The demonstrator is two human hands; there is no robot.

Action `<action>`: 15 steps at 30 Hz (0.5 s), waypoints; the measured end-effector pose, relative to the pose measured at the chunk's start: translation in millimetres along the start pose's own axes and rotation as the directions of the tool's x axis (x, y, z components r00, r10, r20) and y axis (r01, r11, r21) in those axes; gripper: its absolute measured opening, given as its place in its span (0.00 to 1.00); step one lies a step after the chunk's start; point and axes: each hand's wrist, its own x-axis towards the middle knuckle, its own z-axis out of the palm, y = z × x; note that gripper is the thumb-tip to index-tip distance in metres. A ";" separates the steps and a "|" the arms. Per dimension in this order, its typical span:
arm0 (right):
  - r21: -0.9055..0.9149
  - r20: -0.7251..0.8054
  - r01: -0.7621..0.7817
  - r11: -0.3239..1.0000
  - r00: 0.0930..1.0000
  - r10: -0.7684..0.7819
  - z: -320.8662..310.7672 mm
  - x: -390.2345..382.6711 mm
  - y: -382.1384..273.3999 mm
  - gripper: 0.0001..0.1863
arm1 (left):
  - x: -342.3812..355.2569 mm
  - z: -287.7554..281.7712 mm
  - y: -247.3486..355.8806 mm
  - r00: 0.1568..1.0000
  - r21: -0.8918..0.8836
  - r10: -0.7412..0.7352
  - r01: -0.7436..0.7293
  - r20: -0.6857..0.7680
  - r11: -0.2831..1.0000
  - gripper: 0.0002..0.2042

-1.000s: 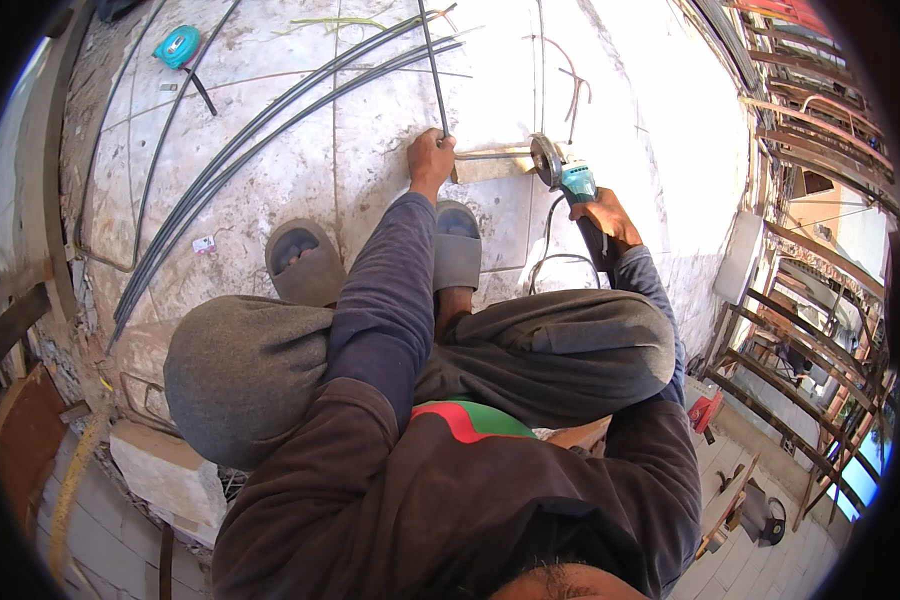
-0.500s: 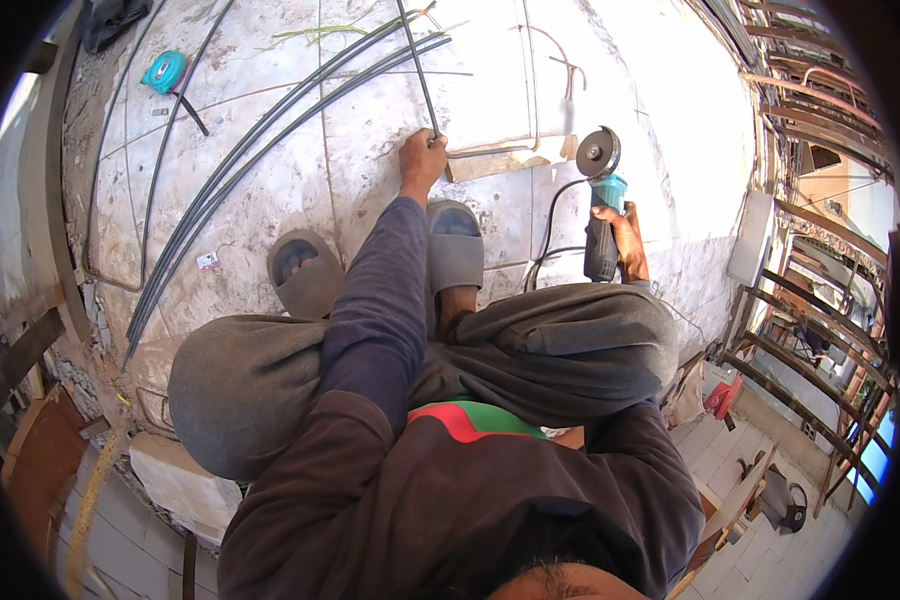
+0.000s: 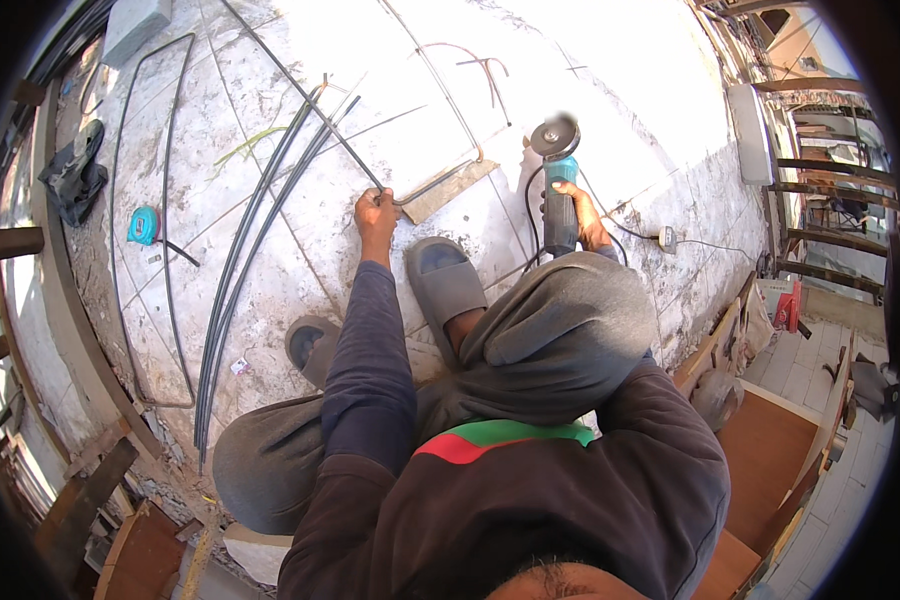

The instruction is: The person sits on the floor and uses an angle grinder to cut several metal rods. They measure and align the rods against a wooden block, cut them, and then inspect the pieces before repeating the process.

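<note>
My left hand (image 3: 375, 225) is closed around a bent metal rod (image 3: 305, 105) at its near corner, close to the floor. From there the rod runs away to the far left, and its other side crosses a flat wood block (image 3: 452, 192) beside my fingers. My right hand (image 3: 592, 222) grips the body of a teal and black angle grinder (image 3: 560, 200), held upright in the view with its disc at the far end. The disc is apart from the rod. I cannot tell whether it is spinning.
Several long dark rods (image 3: 240, 245) lie left of my sandals, beside a bent rectangular rod frame (image 3: 117, 240). A teal tape measure (image 3: 143, 226) and a black bag (image 3: 75, 180) lie further left. A power cable with a white connector (image 3: 667, 240) runs along the right.
The whole view has shifted and turned, showing more floor at the left and the cable connector at the right. Both hands keep their holds on the rod and the grinder.
</note>
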 end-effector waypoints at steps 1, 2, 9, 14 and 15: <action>0.087 0.035 0.001 0.996 0.999 -0.004 -2.5 12.2 2.8 0.19 | 0.6 -1.7 -0.8 1.000 -0.009 -0.004 0.004 0.004 1.000 0.09; 0.106 0.058 0.012 0.994 0.998 -0.019 -7.0 22.6 1.9 0.21 | -2.3 -2.3 0.9 1.000 0.020 0.022 -0.022 0.009 1.000 0.09; 0.224 0.042 0.091 0.970 0.994 -0.103 -15.8 81.6 -20.3 0.27 | -10.3 -8.6 11.0 1.000 0.182 0.009 -0.012 0.018 0.983 0.10; 0.299 0.047 0.114 0.947 0.990 -0.133 -24.3 102.0 -16.5 0.30 | -6.6 -10.8 7.2 0.995 0.226 0.061 -0.076 0.075 0.971 0.13; 0.325 0.061 0.106 0.940 0.989 -0.132 -30.8 103.2 -15.5 0.31 | -10.6 -7.2 9.2 0.998 0.193 0.038 -0.049 0.059 0.980 0.12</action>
